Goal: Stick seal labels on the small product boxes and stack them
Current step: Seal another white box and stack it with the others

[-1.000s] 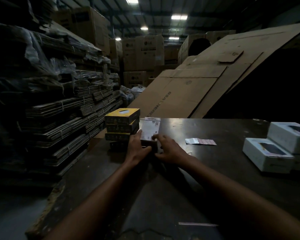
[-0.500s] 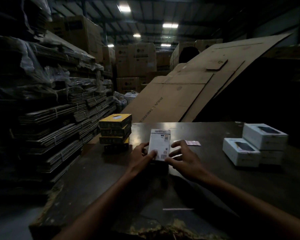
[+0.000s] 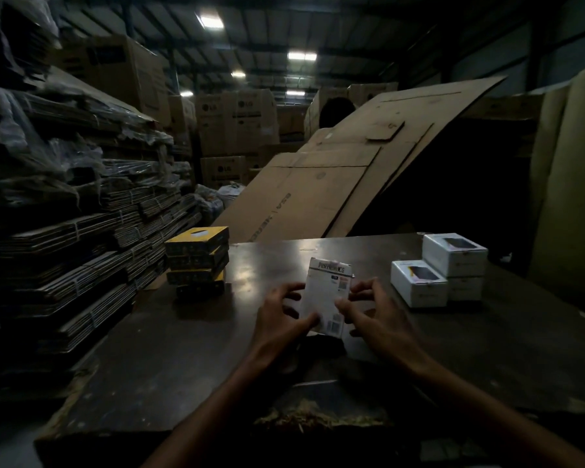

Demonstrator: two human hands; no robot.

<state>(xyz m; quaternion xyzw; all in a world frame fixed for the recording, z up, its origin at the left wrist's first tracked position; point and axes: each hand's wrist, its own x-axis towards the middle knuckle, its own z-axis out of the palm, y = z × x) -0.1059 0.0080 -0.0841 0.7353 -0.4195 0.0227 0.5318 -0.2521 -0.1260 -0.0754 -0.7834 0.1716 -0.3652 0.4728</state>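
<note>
A small white product box (image 3: 327, 296) is held upright between both hands above the dark table (image 3: 190, 342), its printed back face turned toward the camera. It is pinched at its lower left edge by the left hand (image 3: 279, 319), thumb in front; the right hand (image 3: 374, 310) closes on the lower right edge, fingers curled, with thumb and forefinger at the box. Whether a seal label is carried between the right fingertips cannot be told; the light is poor. The step in hand is judged to be sealing or checking this box. Well to the left of the grip a stack of yellow boxes (image 3: 196, 258) stands; to the right, near, three white boxes (image 3: 436, 275) are piled. Next, a label must likely be pressed across a flap seam, then the box stacked squarely.
</note>
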